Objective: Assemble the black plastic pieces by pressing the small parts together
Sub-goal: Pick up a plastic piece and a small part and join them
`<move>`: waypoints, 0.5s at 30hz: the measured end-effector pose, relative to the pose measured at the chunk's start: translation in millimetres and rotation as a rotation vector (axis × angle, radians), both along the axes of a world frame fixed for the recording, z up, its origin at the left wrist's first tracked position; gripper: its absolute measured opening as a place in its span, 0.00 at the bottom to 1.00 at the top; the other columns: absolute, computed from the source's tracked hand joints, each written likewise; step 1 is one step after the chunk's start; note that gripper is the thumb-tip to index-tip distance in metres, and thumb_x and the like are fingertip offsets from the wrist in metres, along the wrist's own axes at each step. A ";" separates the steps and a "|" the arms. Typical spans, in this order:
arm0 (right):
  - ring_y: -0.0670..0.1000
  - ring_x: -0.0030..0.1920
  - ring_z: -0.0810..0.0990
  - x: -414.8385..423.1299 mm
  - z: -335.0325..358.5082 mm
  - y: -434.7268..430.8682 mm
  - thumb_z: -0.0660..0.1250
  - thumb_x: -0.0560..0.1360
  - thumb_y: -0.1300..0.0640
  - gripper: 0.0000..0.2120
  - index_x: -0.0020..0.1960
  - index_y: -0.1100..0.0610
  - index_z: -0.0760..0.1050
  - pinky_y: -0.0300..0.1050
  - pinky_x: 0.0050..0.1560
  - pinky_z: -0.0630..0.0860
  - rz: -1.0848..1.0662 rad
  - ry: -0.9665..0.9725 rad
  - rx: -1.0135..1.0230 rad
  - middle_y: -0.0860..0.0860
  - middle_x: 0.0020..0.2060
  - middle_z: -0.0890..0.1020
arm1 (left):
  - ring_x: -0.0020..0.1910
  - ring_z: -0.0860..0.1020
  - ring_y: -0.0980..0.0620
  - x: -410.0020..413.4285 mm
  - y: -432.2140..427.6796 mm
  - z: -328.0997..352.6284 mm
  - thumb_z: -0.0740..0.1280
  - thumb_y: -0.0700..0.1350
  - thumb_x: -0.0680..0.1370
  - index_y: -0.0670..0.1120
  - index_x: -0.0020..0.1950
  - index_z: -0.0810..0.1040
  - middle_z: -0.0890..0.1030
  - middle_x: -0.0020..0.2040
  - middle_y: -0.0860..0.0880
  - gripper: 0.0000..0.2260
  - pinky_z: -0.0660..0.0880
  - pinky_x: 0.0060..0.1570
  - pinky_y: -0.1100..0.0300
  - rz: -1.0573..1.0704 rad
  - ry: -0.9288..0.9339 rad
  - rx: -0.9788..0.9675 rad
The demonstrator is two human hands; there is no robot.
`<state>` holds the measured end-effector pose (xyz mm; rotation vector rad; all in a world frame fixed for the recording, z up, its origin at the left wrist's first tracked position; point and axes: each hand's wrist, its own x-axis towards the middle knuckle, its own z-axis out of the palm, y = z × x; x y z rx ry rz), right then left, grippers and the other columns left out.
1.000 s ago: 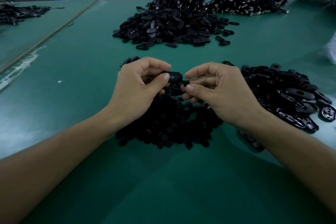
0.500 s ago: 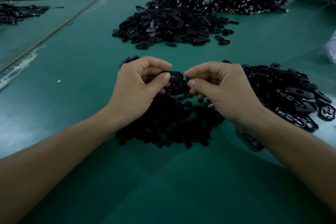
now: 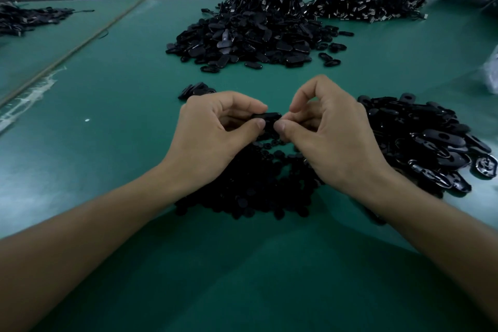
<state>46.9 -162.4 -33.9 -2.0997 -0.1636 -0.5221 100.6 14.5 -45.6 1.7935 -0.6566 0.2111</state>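
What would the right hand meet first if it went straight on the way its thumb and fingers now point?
Likely the black oval piece pinched by the left hand; the right hand points leftward at it, seemingly touching its end, though depth is unclear.

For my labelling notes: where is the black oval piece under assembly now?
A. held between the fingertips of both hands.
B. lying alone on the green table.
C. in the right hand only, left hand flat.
A: the left hand and the right hand both pinch the black oval piece, over the pile of small round parts.
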 end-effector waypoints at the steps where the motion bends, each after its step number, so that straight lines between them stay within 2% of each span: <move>1: 0.43 0.37 0.83 0.0 -0.1 0.5 0.74 0.74 0.58 0.18 0.41 0.43 0.67 0.42 0.38 0.81 -0.008 -0.009 -0.022 0.44 0.38 0.84 | 0.42 0.85 0.56 -1.2 -0.4 0.4 0.75 0.41 0.73 0.55 0.48 0.84 0.87 0.43 0.55 0.09 0.82 0.47 0.59 -0.003 -0.011 0.011; 8: 0.46 0.38 0.83 1.0 -2.1 2.8 0.73 0.75 0.60 0.18 0.40 0.45 0.66 0.49 0.39 0.80 -0.008 -0.023 -0.054 0.48 0.37 0.83 | 0.42 0.85 0.58 -6.8 -1.4 4.2 0.75 0.37 0.74 0.54 0.49 0.83 0.86 0.42 0.56 0.12 0.80 0.47 0.65 -0.010 -0.034 0.038; 12: 0.50 0.38 0.83 0.3 -1.2 3.4 0.73 0.75 0.59 0.17 0.40 0.46 0.66 0.56 0.40 0.80 -0.025 -0.019 -0.057 0.48 0.37 0.84 | 0.44 0.85 0.58 -8.2 -2.5 5.1 0.75 0.37 0.74 0.53 0.49 0.83 0.86 0.44 0.55 0.11 0.80 0.49 0.62 -0.019 -0.034 0.056; 15: 0.51 0.37 0.83 -1.0 0.0 4.2 0.73 0.75 0.60 0.16 0.40 0.48 0.66 0.55 0.37 0.79 -0.050 -0.025 -0.071 0.48 0.36 0.84 | 0.45 0.85 0.57 -9.3 -2.9 5.4 0.74 0.39 0.74 0.54 0.50 0.83 0.87 0.45 0.54 0.11 0.81 0.51 0.60 -0.030 -0.040 0.062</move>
